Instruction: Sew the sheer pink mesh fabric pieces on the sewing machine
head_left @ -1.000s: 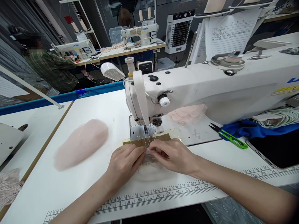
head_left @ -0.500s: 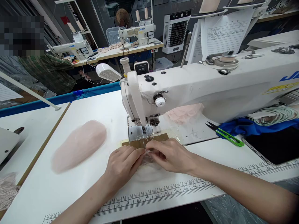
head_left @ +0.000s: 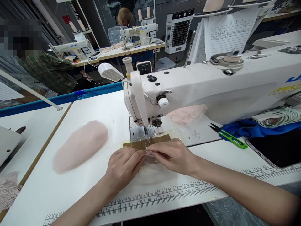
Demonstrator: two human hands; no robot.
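Just in front of the sewing machine (head_left: pixel 169 89), my left hand (head_left: pixel 124 164) and my right hand (head_left: pixel 176 157) meet, fingertips nearly touching. Both are closed in a pinch on a small piece of thin, sheer pale fabric (head_left: pixel 150 159), much of it hidden by the fingers. Behind the fingertips lies a brown strip (head_left: pixel 138 144) on the machine bed, below the needle and presser foot (head_left: pixel 146 131). A soft pale pink fabric piece (head_left: pixel 81 146) rests on the white table to the left. More pink fabric (head_left: pixel 188 114) lies bunched under the machine arm.
Green-handled thread snips (head_left: pixel 231 138) lie at right, beside blue cloth (head_left: pixel 237 128) and a black-screened phone or tablet (head_left: pixel 275 150). A printed ruler (head_left: pixel 150 200) runs along the front edge. Another person in a plaid shirt (head_left: pixel 47 72) sits at the far left near other machines.
The view has shifted slightly. My right fingers have drawn a little closer together on the sheer fabric; my left hand stays almost in place.
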